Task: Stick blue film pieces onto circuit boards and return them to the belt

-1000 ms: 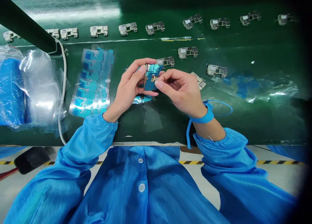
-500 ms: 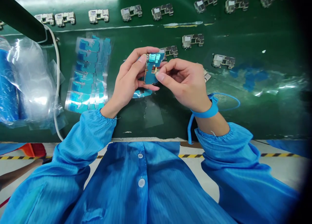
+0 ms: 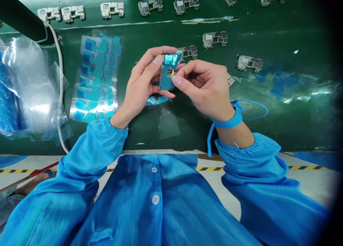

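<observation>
My left hand (image 3: 142, 80) grips a small circuit board (image 3: 166, 82) by its left side, thumb on the near face and fingers round the edges. Blue film covers the face turned to me, with a shiny patch near the top. My right hand (image 3: 207, 87) has thumb and forefinger pinched at the board's right edge, beside a narrow gold-coloured part; their tips hide what lies between them. Under my left hand, a piece of blue film (image 3: 157, 100) lies on the bench. Just behind my hands rests another circuit board (image 3: 190, 52).
Several circuit boards (image 3: 112, 10) stand in a row along the back of the green bench (image 3: 144, 139). Sheets of blue film pieces (image 3: 92, 70) lie left, beside a white cable (image 3: 61, 81) and clear plastic bags (image 3: 34, 85). A blue coiled cord (image 3: 210, 139) hangs from my right wristband (image 3: 229, 121).
Both hands keep nearly the same grip on the board. The view has shifted slightly, so the back row sits higher and further apart. On the floor at left, the orange-red object is gone from view.
</observation>
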Motion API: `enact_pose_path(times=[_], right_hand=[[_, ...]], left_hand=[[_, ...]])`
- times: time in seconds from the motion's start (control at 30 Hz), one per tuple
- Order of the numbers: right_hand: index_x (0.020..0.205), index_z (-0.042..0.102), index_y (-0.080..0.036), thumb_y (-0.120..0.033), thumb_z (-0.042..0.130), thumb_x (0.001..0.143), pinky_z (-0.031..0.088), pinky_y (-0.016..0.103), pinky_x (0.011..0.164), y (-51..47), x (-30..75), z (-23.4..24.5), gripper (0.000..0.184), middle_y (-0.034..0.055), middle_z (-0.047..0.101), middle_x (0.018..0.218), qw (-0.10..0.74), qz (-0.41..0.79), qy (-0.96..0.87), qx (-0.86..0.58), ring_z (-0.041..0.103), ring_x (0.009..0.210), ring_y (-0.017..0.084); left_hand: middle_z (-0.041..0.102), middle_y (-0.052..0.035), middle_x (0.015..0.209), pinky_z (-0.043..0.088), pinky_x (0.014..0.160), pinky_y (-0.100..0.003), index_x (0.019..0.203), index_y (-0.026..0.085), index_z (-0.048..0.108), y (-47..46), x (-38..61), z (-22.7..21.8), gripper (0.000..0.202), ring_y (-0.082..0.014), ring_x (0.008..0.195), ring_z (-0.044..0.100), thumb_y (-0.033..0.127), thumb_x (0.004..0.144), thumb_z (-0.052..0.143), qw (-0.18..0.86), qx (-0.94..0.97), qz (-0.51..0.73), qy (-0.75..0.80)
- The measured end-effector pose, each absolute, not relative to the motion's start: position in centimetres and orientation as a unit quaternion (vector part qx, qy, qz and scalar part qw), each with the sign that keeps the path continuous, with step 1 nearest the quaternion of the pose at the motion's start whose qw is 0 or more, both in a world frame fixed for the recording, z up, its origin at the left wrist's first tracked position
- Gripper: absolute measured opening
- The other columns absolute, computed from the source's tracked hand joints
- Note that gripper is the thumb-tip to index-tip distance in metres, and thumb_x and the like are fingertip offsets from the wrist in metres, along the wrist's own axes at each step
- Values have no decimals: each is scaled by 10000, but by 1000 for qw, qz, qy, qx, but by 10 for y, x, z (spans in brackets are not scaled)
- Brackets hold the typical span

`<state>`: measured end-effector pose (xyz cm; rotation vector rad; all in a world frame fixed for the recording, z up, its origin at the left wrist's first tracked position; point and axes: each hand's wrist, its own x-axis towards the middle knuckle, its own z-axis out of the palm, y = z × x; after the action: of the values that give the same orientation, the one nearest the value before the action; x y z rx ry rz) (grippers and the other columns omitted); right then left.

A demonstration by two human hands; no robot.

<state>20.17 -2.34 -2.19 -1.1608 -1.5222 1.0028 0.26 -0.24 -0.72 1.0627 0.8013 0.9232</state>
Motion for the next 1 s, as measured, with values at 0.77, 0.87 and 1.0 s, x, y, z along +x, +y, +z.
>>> enact_pose_path(times=[0.77,0.87,1.0], right_hand=[[848,733,-245,-666,884,935,666,427,939,-24,200,-22,456,48,737,895,490,428,-607,-456,760,1019,256],[843,733,-248,-668,889,929,664,434,948,-24,200,-21,456,52,746,902,488,432,-604,-458,754,1016,258],[844,733,-251,-666,888,930,665,444,953,-24,200,-21,452,56,753,909,489,428,-607,-459,753,1019,262]], left_hand=[[861,-46,1092,736,631,-343,1293,324,737,-2,3,-10,334,-257,964,851,542,1045,690,690,458,422,368],[865,-45,1089,737,624,-359,1283,326,751,0,3,-12,350,-267,957,853,561,1026,720,692,459,427,357],[866,-52,1116,737,619,-366,1270,317,750,1,4,-14,381,-311,1077,859,588,1002,737,694,456,428,355]])
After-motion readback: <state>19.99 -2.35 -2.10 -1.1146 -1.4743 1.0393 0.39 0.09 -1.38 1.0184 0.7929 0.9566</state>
